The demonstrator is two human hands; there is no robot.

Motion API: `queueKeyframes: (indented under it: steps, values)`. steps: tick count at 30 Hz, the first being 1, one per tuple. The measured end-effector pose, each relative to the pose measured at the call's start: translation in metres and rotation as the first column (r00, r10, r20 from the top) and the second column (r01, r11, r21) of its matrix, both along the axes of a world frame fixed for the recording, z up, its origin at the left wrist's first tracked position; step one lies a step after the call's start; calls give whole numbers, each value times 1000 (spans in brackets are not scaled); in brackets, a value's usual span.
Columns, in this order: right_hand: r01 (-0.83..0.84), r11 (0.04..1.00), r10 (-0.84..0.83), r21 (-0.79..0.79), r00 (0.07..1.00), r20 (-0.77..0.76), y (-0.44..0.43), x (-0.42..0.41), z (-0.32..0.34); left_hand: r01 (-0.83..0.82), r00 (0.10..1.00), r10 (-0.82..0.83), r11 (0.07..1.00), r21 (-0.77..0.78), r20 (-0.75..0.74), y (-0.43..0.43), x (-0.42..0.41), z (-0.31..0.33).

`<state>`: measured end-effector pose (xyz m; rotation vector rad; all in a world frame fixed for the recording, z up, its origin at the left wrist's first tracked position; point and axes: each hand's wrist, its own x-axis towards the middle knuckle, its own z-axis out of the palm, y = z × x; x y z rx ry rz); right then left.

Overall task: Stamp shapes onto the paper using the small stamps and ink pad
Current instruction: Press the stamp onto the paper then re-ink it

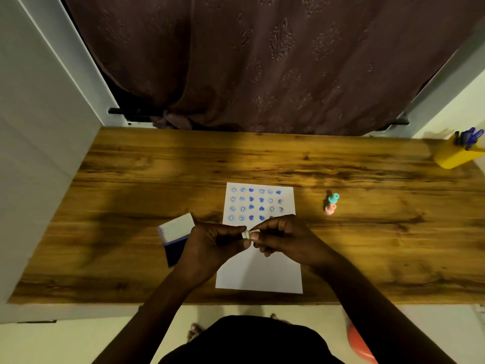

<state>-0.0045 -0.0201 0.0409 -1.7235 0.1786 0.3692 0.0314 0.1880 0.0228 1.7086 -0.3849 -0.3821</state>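
A white sheet of paper (262, 271) lies on the wooden table (131, 179), its upper part covered with rows of blue smiley and heart prints. Above the paper's middle, my left hand (212, 244) and my right hand (282, 236) pinch a small pale stamp (248, 234) between their fingertips. An open ink pad (176, 239) with a white lid and a dark blue pad sits just left of my left hand. To the right of the paper stand a teal stamp (333, 198) and a pink stamp (330, 209).
A yellow holder (452, 157) with blue pens stands at the table's far right corner. A dark patterned curtain (262, 61) hangs behind the table. White walls close in on the left, and an orange object (359, 342) lies on the floor at lower right.
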Motion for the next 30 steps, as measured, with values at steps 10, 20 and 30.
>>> queueKeyframes:
  steps: [10, 20, 30]
  values:
    - [71, 996, -72, -51, 997, -17, -28, -13, -7, -38, 998, 41, 998, 53, -44, -36, -7, -16]
    - [197, 624, -26, -756, 973, 231, -121, -24, -55, -89, 986, 122, 962, 258, -117, -66, -3, -26]
    - [226, 466, -143, -856, 973, 180, -155, -27, -91, -83, 989, 114, 956, 282, -96, -85, -9, -28]
